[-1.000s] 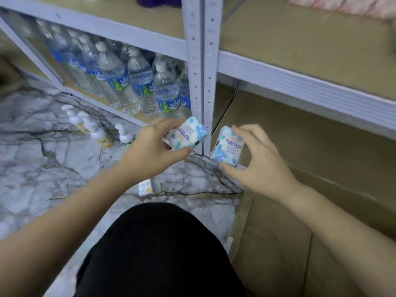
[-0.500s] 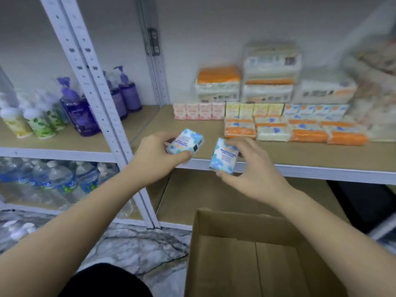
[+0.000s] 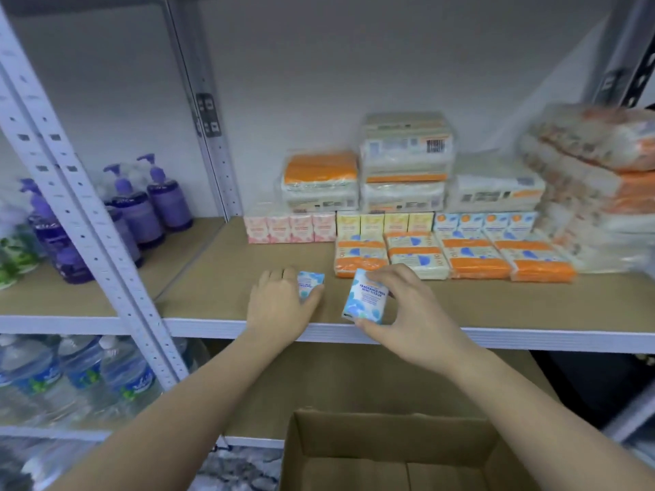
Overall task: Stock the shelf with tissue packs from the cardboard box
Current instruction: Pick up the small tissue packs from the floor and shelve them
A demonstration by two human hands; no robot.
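Both of my hands hold a small blue-and-white tissue pack each. With my left hand (image 3: 280,306) I grip one pack (image 3: 311,284) low over the front part of the shelf board (image 3: 219,288), my fingers curled over its top and left side and my thumb along its near edge; whether its underside already touches the board I cannot tell. With my right hand (image 3: 407,313) I pinch the other pack (image 3: 365,297) between my thumb at its lower near corner and my fingers over its upper edge. It stands tilted at the shelf's front lip, its printed face toward me, reading "fragrance free mini tissue". The two packs sit near each other but apart.

Behind them on the same board, a row of small upright packs runs along: pink ones (image 3: 289,227), then yellow ones (image 3: 384,223), then blue ones (image 3: 483,223). Flat orange-and-white packs (image 3: 457,255) lie in front of the yellow and blue rows, just beyond my right fingers. Larger wrapped tissue bundles (image 3: 407,161) are stacked against the wall, with more piled at the far right (image 3: 595,178), blurred.

Below me the cardboard box (image 3: 390,451) stands open; the part of its inside that shows holds no packs. On the neighbouring bay to the left, past the perforated white upright (image 3: 88,221), stand purple pump bottles (image 3: 141,203). Water bottles (image 3: 81,377) fill the level under them.
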